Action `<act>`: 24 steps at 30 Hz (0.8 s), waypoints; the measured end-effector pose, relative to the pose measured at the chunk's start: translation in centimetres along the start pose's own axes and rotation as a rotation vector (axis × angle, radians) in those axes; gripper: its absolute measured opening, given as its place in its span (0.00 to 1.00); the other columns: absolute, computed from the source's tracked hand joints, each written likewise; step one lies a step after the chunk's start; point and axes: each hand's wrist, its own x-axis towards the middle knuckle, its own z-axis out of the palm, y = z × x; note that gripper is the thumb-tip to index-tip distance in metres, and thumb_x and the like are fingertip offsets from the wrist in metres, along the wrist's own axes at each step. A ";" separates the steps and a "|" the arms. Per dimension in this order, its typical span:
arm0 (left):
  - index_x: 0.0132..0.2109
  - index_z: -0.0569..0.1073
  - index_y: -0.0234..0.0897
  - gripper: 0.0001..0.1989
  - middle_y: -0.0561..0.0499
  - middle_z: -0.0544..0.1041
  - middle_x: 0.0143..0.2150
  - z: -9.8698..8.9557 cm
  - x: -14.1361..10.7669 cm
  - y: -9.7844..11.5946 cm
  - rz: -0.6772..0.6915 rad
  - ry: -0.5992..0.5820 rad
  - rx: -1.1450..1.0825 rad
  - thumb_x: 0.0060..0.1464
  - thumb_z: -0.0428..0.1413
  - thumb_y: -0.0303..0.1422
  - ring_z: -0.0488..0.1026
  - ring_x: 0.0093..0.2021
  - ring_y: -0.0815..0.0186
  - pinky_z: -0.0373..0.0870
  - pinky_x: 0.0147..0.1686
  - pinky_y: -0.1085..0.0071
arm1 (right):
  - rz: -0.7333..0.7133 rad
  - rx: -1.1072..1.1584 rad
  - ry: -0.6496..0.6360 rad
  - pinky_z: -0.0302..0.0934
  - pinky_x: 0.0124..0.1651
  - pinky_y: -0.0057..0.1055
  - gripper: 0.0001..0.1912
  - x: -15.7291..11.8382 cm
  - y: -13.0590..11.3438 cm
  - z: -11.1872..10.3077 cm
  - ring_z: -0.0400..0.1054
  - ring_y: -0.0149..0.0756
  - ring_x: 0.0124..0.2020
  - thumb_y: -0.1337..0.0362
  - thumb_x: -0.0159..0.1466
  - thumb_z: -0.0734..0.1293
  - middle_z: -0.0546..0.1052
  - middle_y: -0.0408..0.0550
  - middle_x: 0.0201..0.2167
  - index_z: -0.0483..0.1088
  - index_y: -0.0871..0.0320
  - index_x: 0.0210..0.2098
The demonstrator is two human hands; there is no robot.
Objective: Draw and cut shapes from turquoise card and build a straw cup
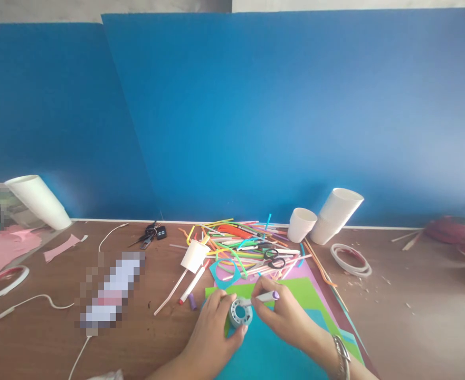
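My left hand (215,328) curls its thumb and fingers around a small round grey ring (240,312), pressed down on blue paper (272,352). My right hand (282,311) pinches a white marker (266,298) with a purple end; its other end reaches the ring's upper edge. Green paper (305,289) lies under the blue sheet. A purple cap (192,301) rests left of the papers. Just behind them are a blue paper piece with a round hole (212,269) and black-handled scissors (277,262).
Many coloured straws (236,248) lie behind my hands, beside a white cup with straws (195,256) and a red-ended marker (193,283). Farther out are stacked cups (337,214), a tape roll (351,259), keys (160,232) and a blurred device (113,290) with a cable.
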 end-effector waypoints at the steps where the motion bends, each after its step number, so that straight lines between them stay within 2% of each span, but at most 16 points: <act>1: 0.54 0.67 0.36 0.23 0.41 0.66 0.52 0.0 0.0 0.0 -0.005 0.002 -0.007 0.50 0.54 0.36 0.63 0.54 0.54 0.62 0.54 0.56 | 0.000 0.001 0.002 0.56 0.32 0.28 0.05 0.0 0.1 0.0 0.61 0.32 0.27 0.71 0.58 0.60 0.68 0.40 0.24 0.62 0.57 0.26; 7: 0.54 0.67 0.37 0.24 0.41 0.65 0.53 0.0 0.0 -0.1 -0.036 -0.009 -0.024 0.49 0.55 0.36 0.62 0.56 0.53 0.60 0.55 0.55 | 0.004 0.035 0.060 0.55 0.29 0.28 0.06 0.1 0.6 0.1 0.59 0.31 0.25 0.71 0.59 0.60 0.66 0.39 0.22 0.61 0.57 0.26; 13: 0.53 0.67 0.38 0.22 0.42 0.66 0.51 -0.2 0.1 0.2 -0.039 0.000 -0.058 0.49 0.56 0.35 0.64 0.53 0.54 0.63 0.53 0.57 | -0.001 -0.011 -0.036 0.56 0.30 0.28 0.06 0.1 0.0 0.2 0.61 0.31 0.26 0.72 0.58 0.60 0.67 0.40 0.24 0.61 0.56 0.26; 20: 0.50 0.68 0.39 0.19 0.46 0.67 0.45 -0.4 0.1 0.5 0.010 0.035 -0.094 0.50 0.56 0.33 0.66 0.48 0.58 0.65 0.48 0.61 | -0.115 -0.159 -0.104 0.60 0.38 0.32 0.06 -0.5 -0.4 0.1 0.65 0.36 0.35 0.73 0.56 0.62 0.71 0.44 0.31 0.63 0.55 0.31; 24: 0.48 0.68 0.40 0.16 0.47 0.67 0.43 -0.6 0.1 0.7 0.014 0.014 -0.096 0.50 0.56 0.33 0.65 0.46 0.58 0.65 0.47 0.61 | -0.243 -0.258 -0.108 0.60 0.37 0.34 0.08 -1.1 -0.2 0.3 0.64 0.37 0.33 0.74 0.54 0.62 0.70 0.46 0.31 0.63 0.56 0.31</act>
